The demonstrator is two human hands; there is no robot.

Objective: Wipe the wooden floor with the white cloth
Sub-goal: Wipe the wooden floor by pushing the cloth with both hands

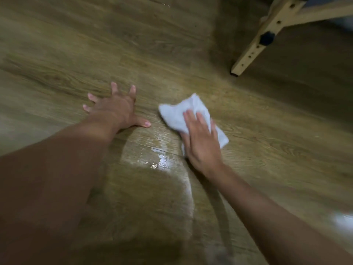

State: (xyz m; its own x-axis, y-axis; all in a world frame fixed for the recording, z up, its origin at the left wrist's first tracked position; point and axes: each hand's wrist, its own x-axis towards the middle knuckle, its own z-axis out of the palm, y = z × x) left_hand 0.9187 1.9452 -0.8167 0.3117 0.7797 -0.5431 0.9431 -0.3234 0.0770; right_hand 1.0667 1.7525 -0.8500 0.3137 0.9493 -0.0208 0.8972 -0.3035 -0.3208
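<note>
My right hand (200, 144) lies flat on the white cloth (179, 115), fingers straight and close together, pressing it onto the wooden floor (76, 54) without curling round it. The cloth sits crumpled near the middle of my view, its loose corners sticking out past my fingertips toward 11 and 12 o'clock and another edge showing at 3 o'clock of my hand. My left hand (116, 109) is at 9 o'clock of the cloth, near it but not touching it, palm down on the bare boards with the fingers spread wide and the thumb pointing toward the cloth; it holds nothing. A shiny wet patch (160, 161) lies on the floor at 7 o'clock of the cloth, just beside my right wrist. Far off at 1 o'clock a pale wooden furniture leg (248, 56) with a black knob (267, 38) stands slanted on the floor.
</note>
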